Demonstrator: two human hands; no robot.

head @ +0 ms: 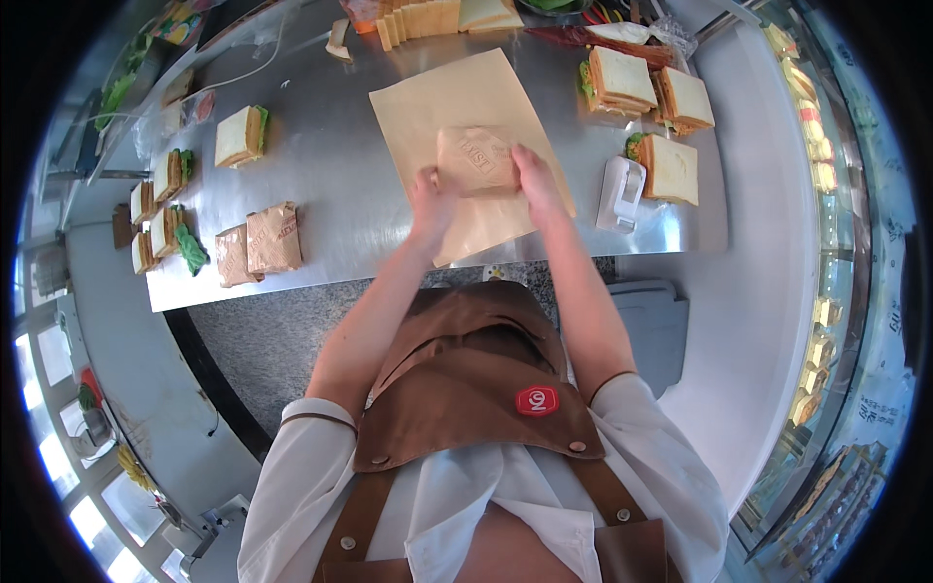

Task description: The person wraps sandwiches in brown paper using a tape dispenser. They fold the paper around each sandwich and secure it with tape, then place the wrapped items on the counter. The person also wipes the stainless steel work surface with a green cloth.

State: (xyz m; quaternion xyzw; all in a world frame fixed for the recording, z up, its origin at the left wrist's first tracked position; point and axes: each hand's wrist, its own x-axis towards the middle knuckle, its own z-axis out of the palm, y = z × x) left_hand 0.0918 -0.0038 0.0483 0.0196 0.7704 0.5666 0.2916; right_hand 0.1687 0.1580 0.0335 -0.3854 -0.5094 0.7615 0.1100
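Note:
Both of my hands hold a paper-wrapped packet (477, 162) by its two sides, above a sheet of tan wrapping paper (415, 109) on the steel table. My left hand (433, 200) grips the packet's left edge and is blurred. My right hand (538, 182) has its fingers on the right edge. What is inside the packet is hidden. Two more wrapped packets (274, 237) lie near the table's left front. To the right of the paper stands a white tape dispenser (621, 195), beside an unwrapped sandwich (669, 169).
More sandwiches stand at the right (623, 79) and at the left (237, 137). Bread slices (419, 20) line the far edge, with sauce piping bags (619, 45) to their right. A green leaf (191, 249) lies near the left front edge. A glass display case is at far right.

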